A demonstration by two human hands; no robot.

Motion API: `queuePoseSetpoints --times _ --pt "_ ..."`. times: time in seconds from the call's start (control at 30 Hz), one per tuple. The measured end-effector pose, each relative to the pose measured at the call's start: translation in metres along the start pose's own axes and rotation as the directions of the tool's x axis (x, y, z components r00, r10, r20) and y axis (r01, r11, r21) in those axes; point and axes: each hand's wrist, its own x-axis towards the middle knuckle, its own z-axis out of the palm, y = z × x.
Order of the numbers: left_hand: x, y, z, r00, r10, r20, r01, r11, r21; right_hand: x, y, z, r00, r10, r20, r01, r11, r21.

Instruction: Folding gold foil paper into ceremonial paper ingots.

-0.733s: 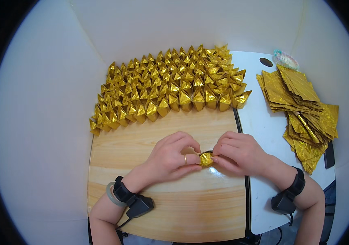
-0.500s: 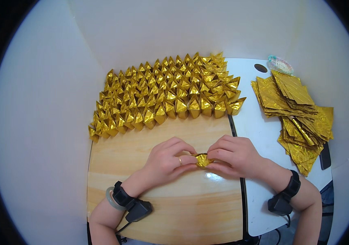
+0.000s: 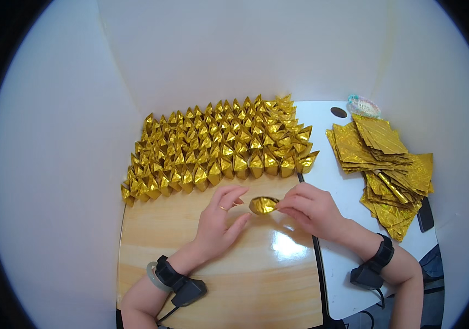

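A folded gold foil paper ingot (image 3: 263, 205) is raised over the wood-grain tabletop. My right hand (image 3: 312, 210) pinches its right end between thumb and fingers. Just left of the ingot, my left hand (image 3: 224, 220) is open, its thumb and fingers apart and holding nothing. Beyond both hands stand several tight rows of finished gold paper ingots (image 3: 212, 156), their points upward.
On the white table (image 3: 336, 263) at the right lies a loose pile of flat gold foil sheets (image 3: 377, 148). A black phone (image 3: 425, 215) shows partly from under the pile. A clear patterned plastic item (image 3: 364, 106) sits behind it. Pale walls surround the tables.
My left hand has let go of the ingot and opened, moving a little left. The right hand keeps its end and has turned the ingot slightly. The view has tilted upward.
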Motion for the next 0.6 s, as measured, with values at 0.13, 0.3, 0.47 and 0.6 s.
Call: queuePoseSetpoints --times 0.13,0.3,0.47,0.6 --pt "-0.004 -0.01 -0.002 0.994 -0.101 0.031 0.104 0.988 -0.115 0.028 0.005 -0.032 0.985 0.121 -0.124 -0.111 0.99 0.089" --pt "-0.004 -0.016 -0.002 0.949 -0.005 0.316 -0.018 0.997 0.071 0.079 0.074 -0.095 0.949 0.292 -0.12 -0.307 0.941 -0.141" --pt "-0.002 -0.021 0.007 0.91 0.021 0.415 -0.099 0.981 0.168 0.11 0.186 -0.128 0.943 0.333 0.023 -0.284 0.837 -0.467" --pt "-0.007 -0.02 0.003 0.882 -0.014 0.471 -0.105 0.969 0.225 0.128 0.232 -0.101 0.914 0.399 0.071 -0.3 0.784 -0.543"
